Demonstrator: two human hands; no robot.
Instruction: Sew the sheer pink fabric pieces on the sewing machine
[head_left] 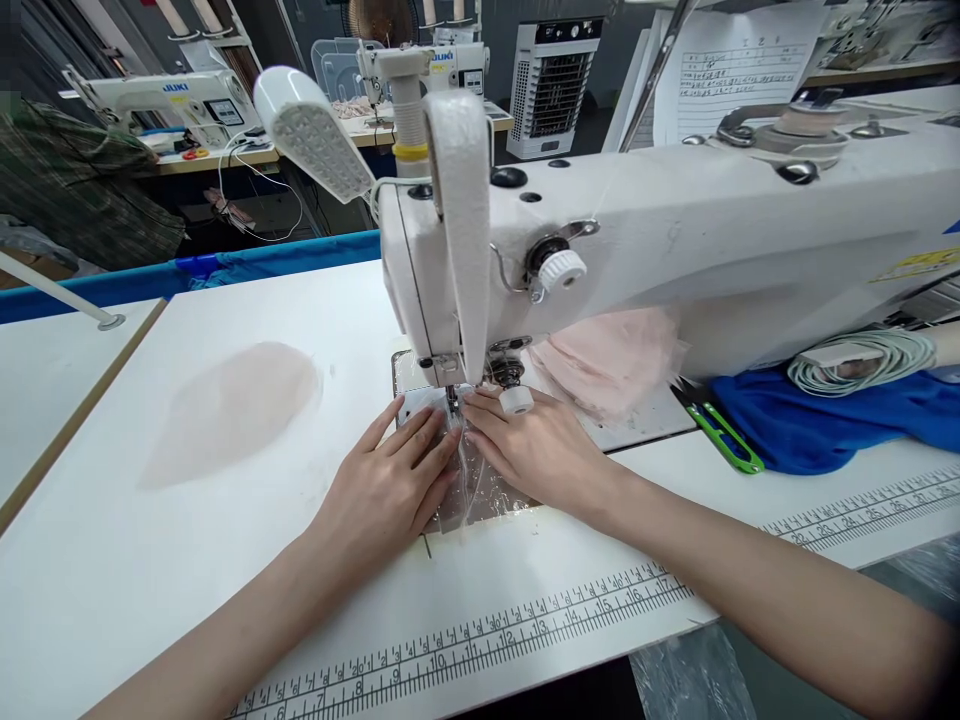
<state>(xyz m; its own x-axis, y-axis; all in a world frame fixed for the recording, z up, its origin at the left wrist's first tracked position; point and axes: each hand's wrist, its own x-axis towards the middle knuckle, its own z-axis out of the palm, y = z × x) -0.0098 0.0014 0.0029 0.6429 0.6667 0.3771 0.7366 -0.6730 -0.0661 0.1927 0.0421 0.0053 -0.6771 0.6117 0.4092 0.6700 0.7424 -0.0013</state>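
A white sewing machine (637,220) spans the right half of the head view, its presser foot (452,400) down near the metal plate. My left hand (397,465) lies flat to the left of the foot, fingers stretched out and pressing on sheer pale fabric (466,480). From the right, my right hand (544,445) rests with extended fingers on the same fabric, its fingertips close to the foot. The fabric is thin and partly hidden under both hands. Farther left on the table lies a sheer pink leaf-shaped piece (240,410).
Pink sheer pieces (611,360) are heaped behind the needle area. Green thread snips (724,435) lie by a blue cloth (840,420) and a coiled cord (862,362). A printed ruler (510,640) runs along the table's front edge. A person's sleeve (75,180) shows at far left.
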